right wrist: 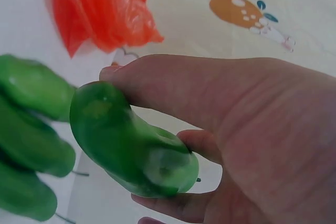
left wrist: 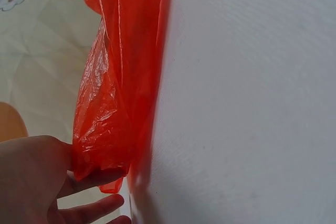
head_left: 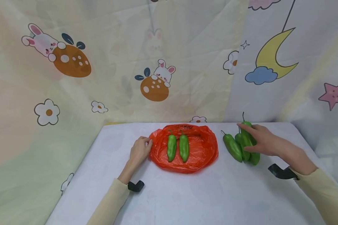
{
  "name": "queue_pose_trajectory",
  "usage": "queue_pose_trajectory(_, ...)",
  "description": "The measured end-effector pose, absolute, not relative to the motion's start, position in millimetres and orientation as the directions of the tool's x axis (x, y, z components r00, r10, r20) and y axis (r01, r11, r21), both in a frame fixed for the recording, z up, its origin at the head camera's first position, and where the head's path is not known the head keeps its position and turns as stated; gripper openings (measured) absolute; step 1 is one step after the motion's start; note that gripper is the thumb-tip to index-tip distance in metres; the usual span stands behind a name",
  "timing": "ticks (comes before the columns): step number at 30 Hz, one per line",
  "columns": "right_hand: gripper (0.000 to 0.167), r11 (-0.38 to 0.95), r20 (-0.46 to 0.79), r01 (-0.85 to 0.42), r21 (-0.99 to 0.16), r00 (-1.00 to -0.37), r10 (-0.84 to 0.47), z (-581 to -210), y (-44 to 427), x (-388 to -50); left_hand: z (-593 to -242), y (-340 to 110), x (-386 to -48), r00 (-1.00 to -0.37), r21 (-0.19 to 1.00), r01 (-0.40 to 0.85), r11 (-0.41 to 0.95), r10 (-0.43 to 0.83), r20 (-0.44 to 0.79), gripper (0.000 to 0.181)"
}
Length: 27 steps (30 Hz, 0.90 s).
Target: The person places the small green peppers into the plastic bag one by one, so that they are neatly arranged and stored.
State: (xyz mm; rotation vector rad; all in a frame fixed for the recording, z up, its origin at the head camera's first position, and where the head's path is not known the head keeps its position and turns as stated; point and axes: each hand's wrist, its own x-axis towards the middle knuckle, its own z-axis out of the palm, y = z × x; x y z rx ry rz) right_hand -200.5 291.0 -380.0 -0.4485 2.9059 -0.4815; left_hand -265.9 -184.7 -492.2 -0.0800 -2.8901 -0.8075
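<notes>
My left hand (head_left: 140, 149) pinches the left rim of a red plastic bag (head_left: 197, 165), thumb on one side of the film. In the left wrist view the bag (left wrist: 100, 124) hangs over the fingers. Two green peppers (head_left: 171, 148) lie side by side in the bag, stems pointing away. On the right, my right hand (head_left: 264, 140) grips one green pepper (right wrist: 131, 145) between thumb and fingers, above a group of other green peppers (head_left: 232, 148). In the right wrist view three of these peppers (right wrist: 31, 140) lie beside the held one.
Everything lies on a white-covered table (head_left: 186, 197). Behind it hangs a cloth (head_left: 118, 75) printed with rabbits, flowers and a moon. A dark wrist camera (head_left: 136, 186) sits on the left wrist and another camera (head_left: 281, 172) on the right.
</notes>
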Motion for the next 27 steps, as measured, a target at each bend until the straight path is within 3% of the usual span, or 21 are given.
queue_pose_trajectory(27, 0.095, 0.882, -0.166, -0.277, -0.381, -0.918, -0.36, -364.3, 228.3, -208.8, -489.3, -185.1, -264.8, -0.991, 0.521, 0.072, 0.85, 0.003, 0.131, 0.032)
